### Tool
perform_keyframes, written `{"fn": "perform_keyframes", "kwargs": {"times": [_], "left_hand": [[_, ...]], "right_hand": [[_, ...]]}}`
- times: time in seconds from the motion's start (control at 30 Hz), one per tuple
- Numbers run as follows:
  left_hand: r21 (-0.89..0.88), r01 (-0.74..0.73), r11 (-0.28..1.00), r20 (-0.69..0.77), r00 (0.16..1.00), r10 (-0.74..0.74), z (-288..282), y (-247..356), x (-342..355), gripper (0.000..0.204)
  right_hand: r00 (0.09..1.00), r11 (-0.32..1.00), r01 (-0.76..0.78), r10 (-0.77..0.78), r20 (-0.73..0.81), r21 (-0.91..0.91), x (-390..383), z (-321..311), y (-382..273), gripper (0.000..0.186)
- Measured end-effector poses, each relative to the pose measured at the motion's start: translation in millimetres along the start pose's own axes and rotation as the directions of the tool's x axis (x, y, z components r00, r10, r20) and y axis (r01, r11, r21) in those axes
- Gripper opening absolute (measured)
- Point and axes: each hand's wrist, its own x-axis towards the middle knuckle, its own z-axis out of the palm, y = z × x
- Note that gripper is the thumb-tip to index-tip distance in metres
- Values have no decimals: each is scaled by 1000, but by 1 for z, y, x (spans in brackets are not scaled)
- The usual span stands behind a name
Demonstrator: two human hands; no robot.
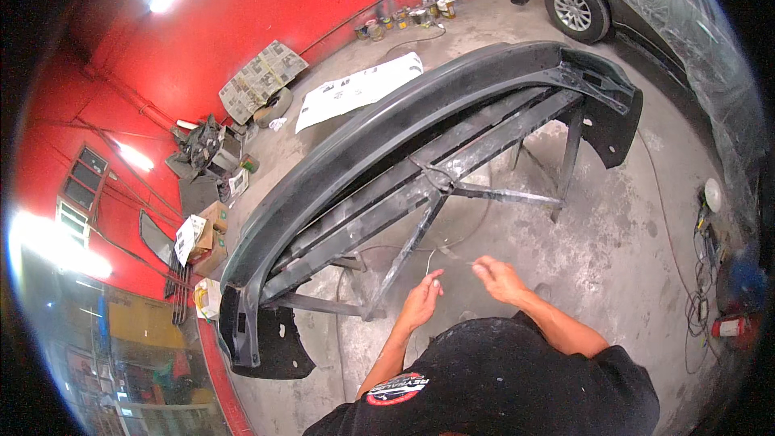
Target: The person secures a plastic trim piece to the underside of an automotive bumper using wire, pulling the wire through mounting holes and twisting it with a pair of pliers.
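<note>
My left hand point(424, 300) and my right hand point(499, 280) are in front of my body, a short gap apart, each with its fingers pinched together. A thin pale strip point(457, 256) reaches from my right fingertips toward the left hand; its kind is too small to tell. Another fine white sliver rises by my left fingertips, and what that hand pinches is unclear. Just beyond both hands is a long dark grey car bumper point(339, 153), resting on a paint-smeared metal stand point(387, 262).
Stand legs spread over the concrete floor point(613, 250). A plastic-draped car point(638, 32) stands far right; cables and a red container point(731, 326) lie right. Paint cans point(375, 30) line the red wall. White paper point(359, 93) lies behind the bumper, cardboard boxes point(211, 238) at left.
</note>
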Motion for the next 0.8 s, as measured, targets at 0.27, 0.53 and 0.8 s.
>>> {"fn": "perform_keyframes", "kwargs": {"times": [0.27,0.53,0.8], "left_hand": [[224,43,974,37,998,-53,78,-6,19,68],[314,-146,938,182,979,91,136,23,109,44],[625,-36,780,309,929,-204,187,-7,172,63]], "right_hand": [[625,977,-119,-63,-778,-175,-52,-136,63,18],[495,916,-390,293,-818,92,-105,-243,73,19],[586,865,-242,-231,-777,-440,-105,-275,101,22]]}}
